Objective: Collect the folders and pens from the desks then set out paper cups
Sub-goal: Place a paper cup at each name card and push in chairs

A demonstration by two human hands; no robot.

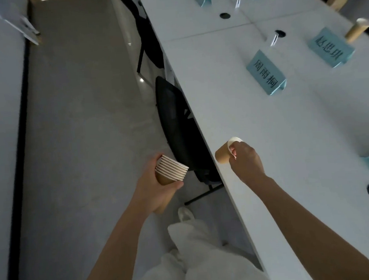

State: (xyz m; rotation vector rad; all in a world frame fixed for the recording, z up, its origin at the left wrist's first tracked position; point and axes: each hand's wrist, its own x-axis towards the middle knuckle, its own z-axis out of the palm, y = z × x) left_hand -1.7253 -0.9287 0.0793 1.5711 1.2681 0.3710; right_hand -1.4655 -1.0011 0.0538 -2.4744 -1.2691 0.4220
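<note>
While the left hand (160,185) grips the nested cup stack (170,171) out over the floor, the right hand's (244,159) fingers pinch one paper cup (224,155) by its rim, tilted sideways just above the counter (287,121) edge.

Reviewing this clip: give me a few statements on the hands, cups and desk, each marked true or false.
1. The left hand grips a stack of paper cups. True.
2. The right hand is empty. False: it holds a single paper cup near the desk edge.
3. A paper cup already stands on the far side of the desk. True.
4. The name cards are red. False: they are light blue.
5. Folders cover the desk. False: none are visible.
</note>
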